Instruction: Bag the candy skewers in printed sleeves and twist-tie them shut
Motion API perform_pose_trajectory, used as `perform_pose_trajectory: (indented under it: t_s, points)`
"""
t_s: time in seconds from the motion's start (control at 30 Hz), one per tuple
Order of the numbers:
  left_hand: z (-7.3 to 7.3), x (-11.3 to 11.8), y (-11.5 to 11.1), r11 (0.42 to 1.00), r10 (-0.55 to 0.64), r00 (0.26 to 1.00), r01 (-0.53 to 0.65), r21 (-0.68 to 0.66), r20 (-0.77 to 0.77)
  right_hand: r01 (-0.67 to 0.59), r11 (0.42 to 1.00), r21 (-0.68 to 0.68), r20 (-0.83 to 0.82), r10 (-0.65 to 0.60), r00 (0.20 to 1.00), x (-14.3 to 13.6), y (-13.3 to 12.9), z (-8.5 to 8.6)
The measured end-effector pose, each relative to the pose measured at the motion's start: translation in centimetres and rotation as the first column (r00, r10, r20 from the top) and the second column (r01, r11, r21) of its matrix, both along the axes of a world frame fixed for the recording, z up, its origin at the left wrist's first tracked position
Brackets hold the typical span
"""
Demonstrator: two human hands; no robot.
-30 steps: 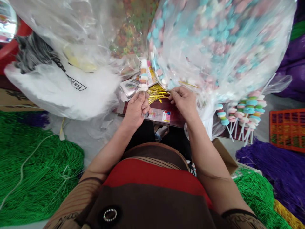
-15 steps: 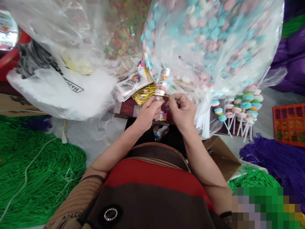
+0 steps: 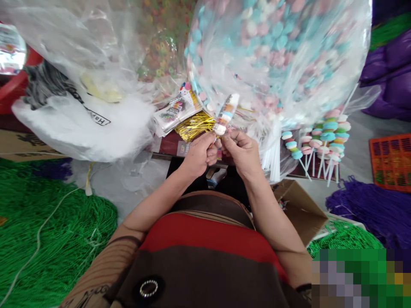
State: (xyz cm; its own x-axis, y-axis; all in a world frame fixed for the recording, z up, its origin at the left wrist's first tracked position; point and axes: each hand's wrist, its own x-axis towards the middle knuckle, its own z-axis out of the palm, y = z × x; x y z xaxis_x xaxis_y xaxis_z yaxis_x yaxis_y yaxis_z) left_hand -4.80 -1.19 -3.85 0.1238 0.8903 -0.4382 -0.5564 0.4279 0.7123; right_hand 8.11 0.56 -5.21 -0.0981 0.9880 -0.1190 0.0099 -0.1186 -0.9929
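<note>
A candy skewer in a printed wrapper (image 3: 228, 109) stands tilted between my two hands, its top leaning right. My left hand (image 3: 202, 155) is closed in a pinch at the lower end of the wrapper. Close against it, my right hand (image 3: 241, 152) pinches the gathered wrapper from the right side; fingertips hide what lies between. Just left of the skewer lie gold twist ties (image 3: 194, 127) and a stack of printed wrappers (image 3: 175, 113). White sticks (image 3: 272, 160) are beside my right hand.
Big clear bags of pink and blue candies (image 3: 279, 38) and ring candies (image 3: 160, 51) stand behind. Several candy skewers (image 3: 330, 137) lie at the right. A cardboard box (image 3: 298, 209), an orange crate (image 3: 390, 162) and green cords (image 3: 54, 231) are lower down.
The wrapped skewer has tilted further right and turned. A gold tie that stretched between the hands no longer shows clearly. My right hand has moved slightly left and down; the view has shifted a little.
</note>
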Motion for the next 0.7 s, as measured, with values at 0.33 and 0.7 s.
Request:
perform_pose_trajectory:
  t_s: [0.33,0.7]
  points:
    - [1.4,-1.0,-0.9,0.925,-0.358,0.901,0.378,-0.040,0.247,-0.174,0.985,0.000,-0.253,0.168,0.953,1.0,-0.1,0.5]
    - [1.4,-0.2,-1.2,0.953,-0.260,0.897,0.297,-0.054,0.357,-0.080,0.997,0.018,-0.180,0.082,0.980,0.7,0.0,-2.0]
